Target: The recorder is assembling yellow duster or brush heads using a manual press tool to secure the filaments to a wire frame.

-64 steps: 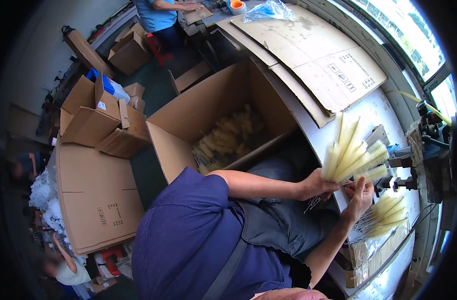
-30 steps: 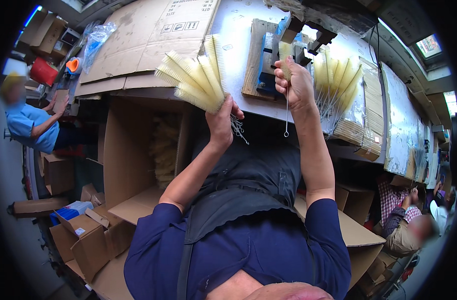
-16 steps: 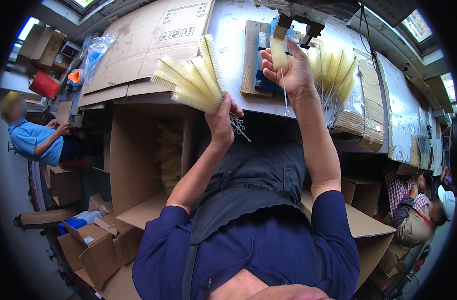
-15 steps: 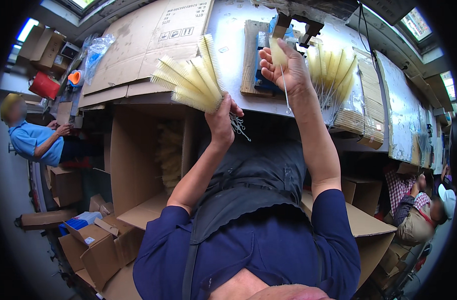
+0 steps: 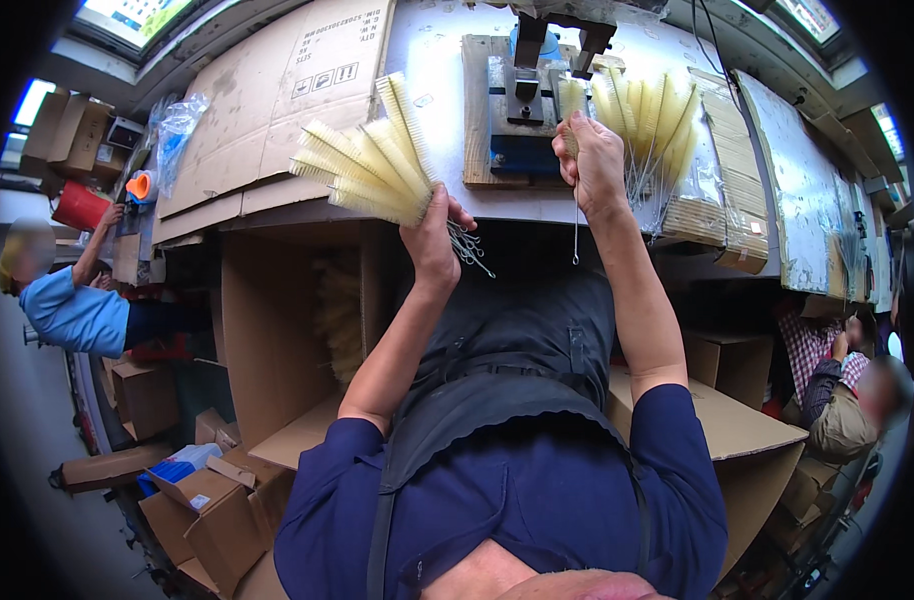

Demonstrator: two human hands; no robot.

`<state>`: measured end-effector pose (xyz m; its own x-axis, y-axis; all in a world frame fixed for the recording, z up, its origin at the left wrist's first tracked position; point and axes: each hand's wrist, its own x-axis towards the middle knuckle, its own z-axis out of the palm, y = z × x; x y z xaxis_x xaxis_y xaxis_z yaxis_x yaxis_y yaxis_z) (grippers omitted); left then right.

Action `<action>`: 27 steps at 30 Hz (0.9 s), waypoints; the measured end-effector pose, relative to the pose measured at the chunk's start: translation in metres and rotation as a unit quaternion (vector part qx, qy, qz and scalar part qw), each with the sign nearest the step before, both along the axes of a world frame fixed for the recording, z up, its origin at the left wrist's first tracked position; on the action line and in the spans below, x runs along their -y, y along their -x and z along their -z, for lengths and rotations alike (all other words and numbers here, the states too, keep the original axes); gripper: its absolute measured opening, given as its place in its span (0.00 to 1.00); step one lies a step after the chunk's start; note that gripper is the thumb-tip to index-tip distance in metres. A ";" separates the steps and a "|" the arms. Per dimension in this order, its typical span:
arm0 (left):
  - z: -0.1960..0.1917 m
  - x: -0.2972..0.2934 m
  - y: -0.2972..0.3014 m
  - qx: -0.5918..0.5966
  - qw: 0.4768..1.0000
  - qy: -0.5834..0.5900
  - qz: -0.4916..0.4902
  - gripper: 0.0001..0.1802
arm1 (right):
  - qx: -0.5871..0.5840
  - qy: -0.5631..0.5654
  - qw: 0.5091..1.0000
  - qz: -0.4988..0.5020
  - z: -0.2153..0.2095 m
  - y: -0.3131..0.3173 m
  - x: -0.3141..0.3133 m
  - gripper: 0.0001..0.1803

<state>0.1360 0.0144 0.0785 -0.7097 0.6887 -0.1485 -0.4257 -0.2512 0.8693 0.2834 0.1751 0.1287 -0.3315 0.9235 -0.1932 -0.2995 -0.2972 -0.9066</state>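
My left hand (image 5: 434,240) is closed around a fanned bunch of tube brushes (image 5: 367,165) with pale yellow bristles. Their looped wire ends stick out below the fist. My right hand (image 5: 592,165) grips a single tube brush (image 5: 572,97), bristles up, with its wire stem and loop hanging below. Part of those bristles is hidden by the fingers. Just left of this brush stands a small dark press (image 5: 524,90) on a blue base (image 5: 512,160) and a wooden board. More tube brushes (image 5: 647,110) lie in a heap right of my right hand, wires toward me.
Flattened cardboard (image 5: 267,110) covers the bench's left part; stacked cardboard (image 5: 742,200) lies at right. Below the bench edge, an open carton (image 5: 267,330) holds more yellow bristles. Another carton (image 5: 747,420) stands by my right side. One person (image 5: 72,310) is at far left, another (image 5: 842,390) at far right.
My right hand has moved from in front of the press to its right side, its fingers now curled tighter round the brush. The left bunch stays held. The person at left has raised an arm.
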 end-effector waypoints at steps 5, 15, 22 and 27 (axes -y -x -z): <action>0.004 0.001 -0.003 0.004 1.000 0.014 0.018 0.10 | 0.027 0.005 1.000 0.013 -0.009 0.000 -0.001 0.18; -0.004 -0.002 -0.006 -0.001 0.999 0.026 0.023 0.09 | 0.138 -0.074 0.988 0.005 -0.015 -0.008 -0.013 0.17; -0.008 -0.001 -0.007 0.000 1.000 0.016 0.018 0.09 | 0.125 -0.025 0.992 -0.012 -0.018 0.000 -0.009 0.15; -0.009 0.004 -0.004 0.009 1.000 0.005 0.017 0.07 | 0.140 -0.069 0.988 -0.009 -0.015 -0.004 -0.003 0.16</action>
